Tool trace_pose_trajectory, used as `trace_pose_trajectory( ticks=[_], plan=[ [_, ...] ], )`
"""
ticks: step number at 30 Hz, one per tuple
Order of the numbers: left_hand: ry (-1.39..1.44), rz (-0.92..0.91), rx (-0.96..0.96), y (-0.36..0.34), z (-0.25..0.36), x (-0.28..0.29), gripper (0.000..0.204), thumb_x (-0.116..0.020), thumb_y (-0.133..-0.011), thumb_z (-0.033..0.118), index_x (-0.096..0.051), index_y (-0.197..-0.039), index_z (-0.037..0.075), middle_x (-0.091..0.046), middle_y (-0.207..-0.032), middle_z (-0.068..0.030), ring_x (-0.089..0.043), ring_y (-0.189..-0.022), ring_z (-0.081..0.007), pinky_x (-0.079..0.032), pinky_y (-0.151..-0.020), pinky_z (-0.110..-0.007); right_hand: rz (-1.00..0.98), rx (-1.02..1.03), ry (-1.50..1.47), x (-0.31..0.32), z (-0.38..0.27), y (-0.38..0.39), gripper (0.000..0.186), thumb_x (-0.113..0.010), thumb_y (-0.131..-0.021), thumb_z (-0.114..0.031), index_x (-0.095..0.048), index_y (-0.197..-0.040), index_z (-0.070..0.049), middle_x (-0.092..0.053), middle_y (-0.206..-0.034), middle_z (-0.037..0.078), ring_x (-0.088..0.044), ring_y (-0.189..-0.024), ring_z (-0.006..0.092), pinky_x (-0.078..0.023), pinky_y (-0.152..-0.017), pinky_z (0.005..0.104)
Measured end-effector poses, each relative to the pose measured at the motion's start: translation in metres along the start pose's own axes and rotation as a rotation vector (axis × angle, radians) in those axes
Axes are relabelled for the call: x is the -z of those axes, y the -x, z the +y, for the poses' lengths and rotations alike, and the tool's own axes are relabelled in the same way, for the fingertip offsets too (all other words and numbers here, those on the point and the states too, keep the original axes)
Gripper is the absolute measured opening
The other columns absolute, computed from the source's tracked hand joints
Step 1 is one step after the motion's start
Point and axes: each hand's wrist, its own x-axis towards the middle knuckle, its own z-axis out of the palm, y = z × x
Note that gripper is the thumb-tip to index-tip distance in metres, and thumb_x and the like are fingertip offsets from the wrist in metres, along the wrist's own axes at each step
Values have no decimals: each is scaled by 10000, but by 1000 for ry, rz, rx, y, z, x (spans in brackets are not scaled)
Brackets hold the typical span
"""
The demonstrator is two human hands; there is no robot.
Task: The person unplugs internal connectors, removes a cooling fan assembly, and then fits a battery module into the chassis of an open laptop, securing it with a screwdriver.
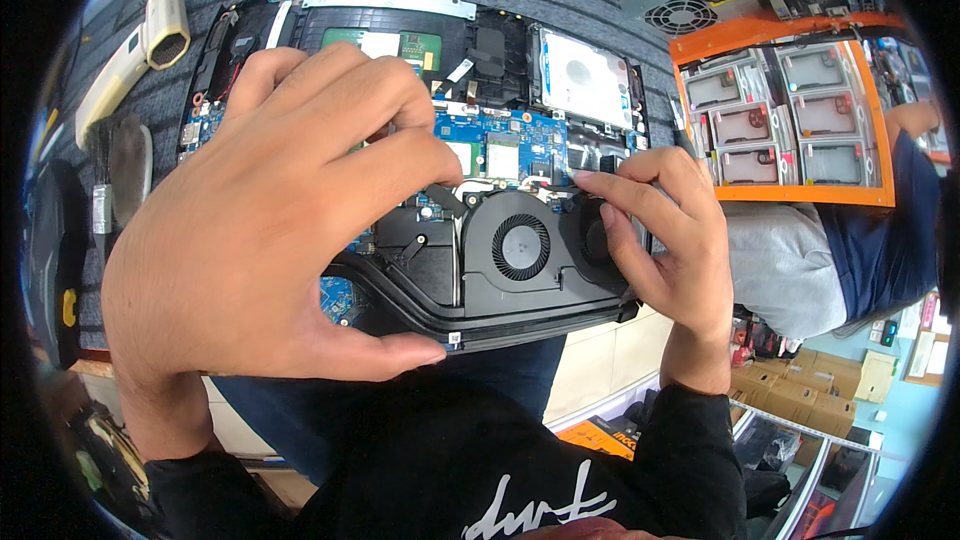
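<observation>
An opened laptop base (545, 140) lies before me, its blue circuit board (545, 135) bare. Along its near side sits the black cooling fan assembly (520, 245) with curved heat pipes (430, 315). My left hand (260, 220) arches over the left part, thumb against the front edge by the heat pipes and index fingertip at the fan's upper left corner; the other fingertips are hidden behind it. At the fan's upper right, my right hand (670, 230) has index finger and thumb brought close together near a thin cable. Whatever lies between them is too small to make out.
A silver hard drive (585, 75) sits in the laptop's far right. Left are a cream heat gun (140, 55) and a brush (103, 200). An orange-framed case (785, 198) of boxed parts stands right, below a metal power supply (690, 5). Another person's arm (915, 120) shows far right.
</observation>
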Motion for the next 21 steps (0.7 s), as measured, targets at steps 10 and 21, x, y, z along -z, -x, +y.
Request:
trace_pose_trajectory(
  ticks=[10, 21],
  plan=[
    [-6, -75, 58, -2, 2, 9, 804, -912, -576, 596, -737, -1164, 76, -577, -1167, -112, -549, -1136, -341, -359, -1035, -467, -50, 67, -28, -3, 1, 2, 336, -754, -775, -23, -810, -1104, -58, -640, -1036, 50, -623, -924, 250, -413, -788, 382],
    [13, -107, 71, -2, -3, 5, 782, -904, -634, 543, -763, -1253, 85, -608, -1174, -118, -552, -1132, -337, -356, -1051, -486, -104, 193, -140, 2, 20, -28, 269, -760, -806, -51, -792, -1069, -99, -648, -1071, 51, -636, -988, 267, -460, -845, 410]
  ],
)
